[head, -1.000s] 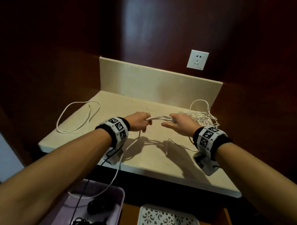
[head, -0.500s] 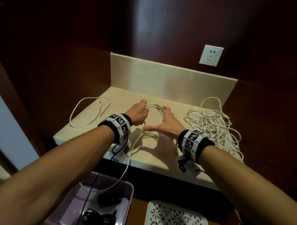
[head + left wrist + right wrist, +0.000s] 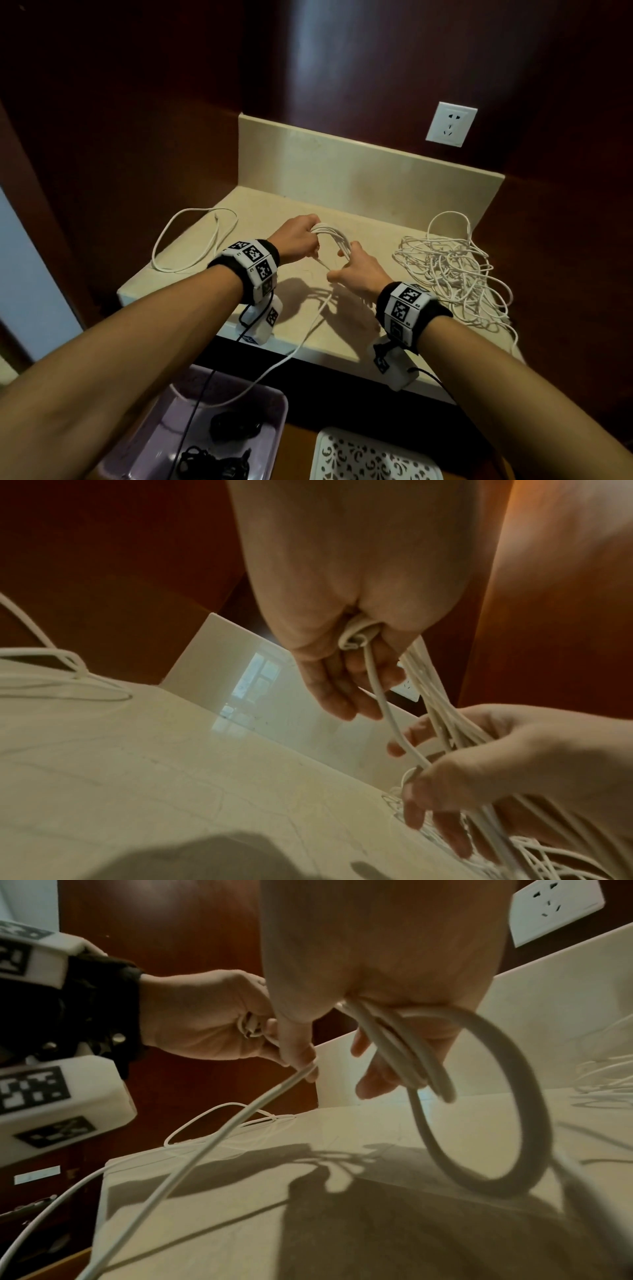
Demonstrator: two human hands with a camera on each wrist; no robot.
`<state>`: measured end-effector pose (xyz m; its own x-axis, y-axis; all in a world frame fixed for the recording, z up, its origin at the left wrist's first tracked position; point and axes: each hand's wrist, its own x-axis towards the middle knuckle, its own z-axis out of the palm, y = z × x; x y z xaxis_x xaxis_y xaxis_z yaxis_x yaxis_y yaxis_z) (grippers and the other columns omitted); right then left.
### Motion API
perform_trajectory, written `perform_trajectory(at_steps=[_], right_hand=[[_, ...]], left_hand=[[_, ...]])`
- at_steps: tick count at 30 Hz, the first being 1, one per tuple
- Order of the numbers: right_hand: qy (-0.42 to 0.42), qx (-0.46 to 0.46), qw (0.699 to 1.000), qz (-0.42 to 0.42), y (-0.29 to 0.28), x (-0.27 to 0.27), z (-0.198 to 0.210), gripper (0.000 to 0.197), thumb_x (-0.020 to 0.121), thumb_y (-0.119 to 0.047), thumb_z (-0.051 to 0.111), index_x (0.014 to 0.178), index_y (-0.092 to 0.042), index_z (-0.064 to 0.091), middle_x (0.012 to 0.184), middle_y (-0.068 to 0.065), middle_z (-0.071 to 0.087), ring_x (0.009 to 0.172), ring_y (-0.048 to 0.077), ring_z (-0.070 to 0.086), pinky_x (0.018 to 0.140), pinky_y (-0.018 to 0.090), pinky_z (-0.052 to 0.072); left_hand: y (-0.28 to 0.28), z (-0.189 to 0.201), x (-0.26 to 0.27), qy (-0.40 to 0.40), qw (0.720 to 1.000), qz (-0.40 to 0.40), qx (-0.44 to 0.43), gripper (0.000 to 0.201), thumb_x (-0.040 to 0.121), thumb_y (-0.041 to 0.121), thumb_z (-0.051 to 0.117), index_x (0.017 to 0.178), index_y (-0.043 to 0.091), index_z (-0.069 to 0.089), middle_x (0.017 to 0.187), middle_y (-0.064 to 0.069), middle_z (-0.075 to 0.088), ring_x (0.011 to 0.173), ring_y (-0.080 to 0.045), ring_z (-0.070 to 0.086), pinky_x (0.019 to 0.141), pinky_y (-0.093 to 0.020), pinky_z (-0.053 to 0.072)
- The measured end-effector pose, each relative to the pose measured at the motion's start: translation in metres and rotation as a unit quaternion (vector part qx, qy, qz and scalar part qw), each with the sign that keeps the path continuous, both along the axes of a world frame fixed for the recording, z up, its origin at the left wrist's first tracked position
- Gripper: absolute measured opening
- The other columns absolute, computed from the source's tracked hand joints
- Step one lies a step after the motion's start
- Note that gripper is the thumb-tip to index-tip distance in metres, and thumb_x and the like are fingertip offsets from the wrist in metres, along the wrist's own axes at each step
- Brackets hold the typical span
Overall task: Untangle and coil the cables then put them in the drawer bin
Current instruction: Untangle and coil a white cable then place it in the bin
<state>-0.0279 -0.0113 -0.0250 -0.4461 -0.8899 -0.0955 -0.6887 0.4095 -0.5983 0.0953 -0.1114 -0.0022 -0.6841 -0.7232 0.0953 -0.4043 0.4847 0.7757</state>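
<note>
Both hands, left (image 3: pixel 297 240) and right (image 3: pixel 356 270), grip the coil (image 3: pixel 334 240) between them; its loose tail (image 3: pixel 301 342) trails near-left toward the bin (image 3: pixel 274 428).

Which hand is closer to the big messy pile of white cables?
The right. The right hand holds the coil just left of the tangled pile on the counter. The left hand grips the coil's other end, farther left, beyond the right hand.
</note>
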Motion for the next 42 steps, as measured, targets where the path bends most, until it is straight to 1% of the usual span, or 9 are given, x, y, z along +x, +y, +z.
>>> perform_trajectory(at_steps=[7,11,16,21,28,33,38,40,42], right_hand=[[-0.017,-0.001,1.000,0.023,0.005,-0.019,0.014,0.014,0.079,-0.001,0.068,0.083,-0.013,0.062,0.071,0.002,0.064,0.062,0.016,0.060,0.059,0.025,0.049],[-0.064,-0.013,0.998,0.025,0.014,-0.033,0.019,0.023,0.084,0.008,0.049,0.075,-0.008,0.063,0.068,0.008,0.068,0.062,0.022,0.063,0.070,0.035,0.055],[-0.091,-0.004,0.995,0.030,0.023,-0.039,0.032,0.016,0.095,-0.004,0.053,0.086,-0.004,0.066,0.062,0.007,0.058,0.050,0.016,0.048,0.048,0.023,0.040],[-0.106,0.022,0.994,0.004,0.029,-0.046,0.037,0.023,0.091,-0.020,0.067,0.081,0.000,0.065,0.054,0.003,0.045,0.047,0.015,0.043,0.050,0.030,0.052],[0.028,0.027,0.999,-0.012,0.031,-0.048,0.036,0.045,0.088,-0.045,0.067,0.089,0.000,0.064,0.055,0.001,0.039,0.047,0.019,0.041,0.045,0.025,0.039],[0.050,0.008,0.999,-0.019,0.036,-0.052,0.043,0.033,0.089,-0.037,0.068,0.069,-0.013,0.057,0.053,-0.001,0.041,0.046,0.016,0.039,0.045,0.025,0.034],[0.093,-0.004,0.996,-0.008,0.036,-0.049,0.048,0.022,0.090,-0.031,0.067,0.092,-0.009,0.071,0.059,-0.003,0.051,0.051,0.010,0.043,0.047,0.025,0.030],[0.100,-0.020,0.995,0.007,0.036,-0.046,0.050,0.020,0.089,-0.028,0.067,0.092,-0.009,0.073,0.059,-0.003,0.052,0.053,0.010,0.043,0.048,0.026,0.030],[0.091,-0.051,0.994,0.017,0.037,-0.044,0.052,0.018,0.089,-0.025,0.067,0.090,-0.009,0.074,0.058,-0.004,0.051,0.053,0.009,0.042,0.049,0.026,0.030]], left_hand=[[-0.002,0.004,0.006,-0.097,0.980,-0.012,-0.174,0.019,0.085,-0.002,0.041,0.085,0.015,0.049,0.078,-0.007,0.056,0.077,-0.029,0.051,0.063,-0.036,0.035],[-0.003,0.005,0.009,-0.161,0.946,-0.007,-0.280,0.020,0.088,0.002,0.037,0.092,0.017,0.049,0.077,-0.008,0.053,0.072,-0.029,0.047,0.059,-0.034,0.028],[-0.005,0.005,0.009,-0.192,0.924,-0.017,-0.331,0.021,0.088,0.003,0.035,0.097,0.015,0.049,0.072,-0.007,0.050,0.068,-0.029,0.046,0.060,-0.033,0.029],[-0.005,0.001,0.008,-0.221,0.902,-0.041,-0.368,0.017,0.089,0.005,0.034,0.099,0.013,0.046,0.062,-0.003,0.045,0.064,-0.028,0.047,0.059,-0.033,0.033],[0.005,0.006,-0.002,-0.246,0.917,-0.052,-0.310,0.009,0.090,0.019,0.044,0.098,0.017,0.047,0.077,-0.005,0.056,0.074,-0.028,0.053,0.063,-0.033,0.036],[0.010,0.010,-0.011,-0.218,0.940,-0.049,-0.259,0.020,0.084,0.022,0.059,0.095,0.020,0.043,0.092,-0.004,0.062,0.081,-0.027,0.054,0.064,-0.033,0.039],[0.016,0.011,-0.019,-0.179,0.968,-0.084,-0.158,0.046,0.078,0.021,0.070,0.116,0.026,0.044,0.091,-0.004,0.067,0.075,-0.024,0.062,0.059,-0.031,0.049],[0.019,0.012,-0.024,-0.151,0.976,-0.107,-0.111,0.044,0.077,0.016,0.071,0.113,0.030,0.047,0.089,-0.006,0.070,0.072,-0.024,0.066,0.054,-0.032,0.052],[0.018,0.009,-0.027,-0.116,0.985,-0.121,-0.052,0.034,0.078,0.007,0.069,0.102,0.025,0.054,0.085,-0.010,0.072,0.074,-0.026,0.070,0.063,-0.038,0.057]])
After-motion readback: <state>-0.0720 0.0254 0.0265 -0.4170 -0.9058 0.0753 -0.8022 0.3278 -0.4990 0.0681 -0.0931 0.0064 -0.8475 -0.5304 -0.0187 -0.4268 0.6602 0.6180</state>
